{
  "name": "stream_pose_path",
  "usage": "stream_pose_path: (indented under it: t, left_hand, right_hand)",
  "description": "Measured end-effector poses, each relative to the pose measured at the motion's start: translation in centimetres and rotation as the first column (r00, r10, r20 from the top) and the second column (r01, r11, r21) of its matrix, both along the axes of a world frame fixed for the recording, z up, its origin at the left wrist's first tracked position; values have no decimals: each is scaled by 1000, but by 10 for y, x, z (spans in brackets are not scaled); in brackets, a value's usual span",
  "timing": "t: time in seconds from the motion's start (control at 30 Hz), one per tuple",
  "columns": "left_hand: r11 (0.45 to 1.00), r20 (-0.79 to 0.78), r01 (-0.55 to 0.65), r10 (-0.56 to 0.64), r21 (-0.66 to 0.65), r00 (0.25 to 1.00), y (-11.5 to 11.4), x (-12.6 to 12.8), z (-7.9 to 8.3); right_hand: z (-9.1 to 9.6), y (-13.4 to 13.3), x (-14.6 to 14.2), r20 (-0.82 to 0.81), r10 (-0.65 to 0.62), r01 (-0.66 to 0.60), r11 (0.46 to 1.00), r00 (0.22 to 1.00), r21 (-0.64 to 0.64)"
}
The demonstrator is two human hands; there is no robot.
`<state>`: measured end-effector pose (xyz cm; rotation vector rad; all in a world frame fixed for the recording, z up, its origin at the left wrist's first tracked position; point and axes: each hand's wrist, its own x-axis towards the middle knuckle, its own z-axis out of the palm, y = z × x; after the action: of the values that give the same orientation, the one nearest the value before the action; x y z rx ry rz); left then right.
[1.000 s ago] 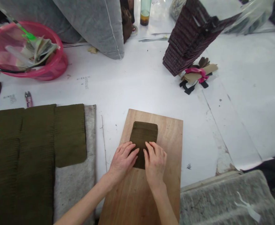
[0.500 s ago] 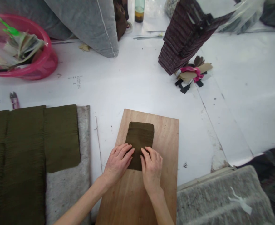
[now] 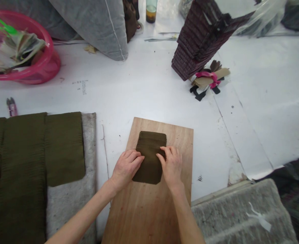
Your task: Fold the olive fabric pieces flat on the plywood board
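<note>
A small dark olive ribbed fabric piece [image 3: 149, 152] lies on a wooden board [image 3: 149, 210] near the table's front. My left hand [image 3: 125, 166] rests on the piece's left edge, fingers curled and pressing it. My right hand [image 3: 171, 164] presses its right edge, fingertips bent onto the cloth. Both hands sit at the piece's sides, with its middle and lower end showing between them.
Rows of stacked olive fabric pieces [image 3: 32, 162] lie on grey felt [image 3: 70, 206] at left. A pink basin [image 3: 39, 64], a small clipper [image 3: 12, 106], a tall stack of dark maroon pieces [image 3: 197, 40], a tied bundle of scraps [image 3: 209, 79], a bottle [image 3: 151, 10] and a grey cushion [image 3: 98, 23] stand behind.
Both hands slid from the piece's lower end outward to its two sides and a little forward. The view drifted slightly.
</note>
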<state>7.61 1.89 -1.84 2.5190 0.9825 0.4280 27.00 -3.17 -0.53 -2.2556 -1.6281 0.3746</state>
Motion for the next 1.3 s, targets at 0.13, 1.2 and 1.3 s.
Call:
stream_pose_path:
  t: [0.13,1.2,1.3]
  left_hand:
    - [1000,-30,-10,10,-3,999,2,3,1]
    - [338,112,-61,469,-939,876,5,-3,6]
    - [248,106,-35,534,-968,839,0,-9,6]
  right_hand:
    - [3,6,4,-53,34,-36,999,998,-33]
    - [-1,-38,-24,-838,-399,261,911,371,-319]
    - [-4,-40,-30,-861,-389,276,911,329,-306]
